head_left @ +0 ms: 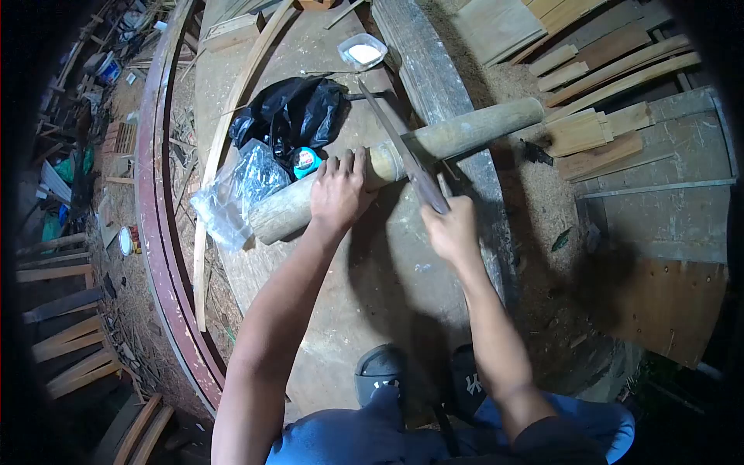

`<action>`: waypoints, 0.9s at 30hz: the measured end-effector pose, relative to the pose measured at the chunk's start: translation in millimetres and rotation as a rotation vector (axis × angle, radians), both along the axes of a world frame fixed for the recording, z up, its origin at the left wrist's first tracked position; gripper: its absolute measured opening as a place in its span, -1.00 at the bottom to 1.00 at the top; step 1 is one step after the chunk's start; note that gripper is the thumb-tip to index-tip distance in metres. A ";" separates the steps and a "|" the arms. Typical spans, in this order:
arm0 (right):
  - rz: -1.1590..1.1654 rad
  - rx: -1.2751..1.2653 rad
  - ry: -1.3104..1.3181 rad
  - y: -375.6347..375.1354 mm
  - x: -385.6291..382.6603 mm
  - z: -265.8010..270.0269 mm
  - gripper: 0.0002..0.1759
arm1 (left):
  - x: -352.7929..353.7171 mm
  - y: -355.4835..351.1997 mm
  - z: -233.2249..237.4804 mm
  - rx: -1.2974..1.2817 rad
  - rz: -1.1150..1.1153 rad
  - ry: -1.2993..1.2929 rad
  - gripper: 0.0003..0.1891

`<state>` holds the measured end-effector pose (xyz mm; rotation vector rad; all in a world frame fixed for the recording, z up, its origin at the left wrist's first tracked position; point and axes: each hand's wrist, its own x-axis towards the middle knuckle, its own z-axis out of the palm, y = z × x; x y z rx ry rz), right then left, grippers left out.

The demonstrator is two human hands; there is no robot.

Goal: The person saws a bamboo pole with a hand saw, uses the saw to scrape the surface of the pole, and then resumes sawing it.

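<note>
A thick bamboo pole [473,130] slants across the wooden work surface, its cut end at the lower left. My left hand [336,191] presses down on it, the fingers curled over its top. In my right hand [451,229] is the handle of a handsaw [404,159]. Its long, tapered blade crosses the pole to the right of my left hand, tip pointing away from me. The teeth do not show. Just behind the pole lie a black plastic bag [291,112], a clear plastic bag [252,182] and a turquoise tape measure [305,161].
A clear tub with white contents [363,53] stands at the back. Along the left runs a curved reddish beam [153,209]. A heavy grey plank [442,74] passes under the pole. Wood offcuts [597,143] lie on the right over sawdust. My shoes [380,372] are close in front.
</note>
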<state>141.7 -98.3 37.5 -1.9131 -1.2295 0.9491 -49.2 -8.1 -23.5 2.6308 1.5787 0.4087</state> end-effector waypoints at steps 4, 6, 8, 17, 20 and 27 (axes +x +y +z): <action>-0.016 -0.057 -0.028 -33.5 4.1 0.6 -0.62 | -0.3 -3.3 -5.4 0.052 -0.004 -0.023 -0.18; -0.001 -0.069 0.066 -81.2 19.6 10.6 -0.68 | 0.9 -4.0 -6.6 0.095 -0.001 -0.031 -0.18; -0.074 -0.103 0.093 -89.8 16.0 24.2 -0.66 | 0.1 -7.2 -3.9 0.110 -0.008 -0.021 -0.17; 0.003 -0.083 -0.065 -5.8 4.3 31.7 -0.60 | 3.8 -5.4 0.1 0.042 0.047 -0.050 -0.20; 0.009 0.054 0.178 -34.0 20.2 30.8 -0.44 | 9.9 -23.9 5.0 0.093 0.068 -0.107 -0.22; -0.224 0.010 0.458 -55.0 21.5 -0.2 -0.31 | 11.5 -12.4 -3.6 -0.004 0.127 0.009 -0.24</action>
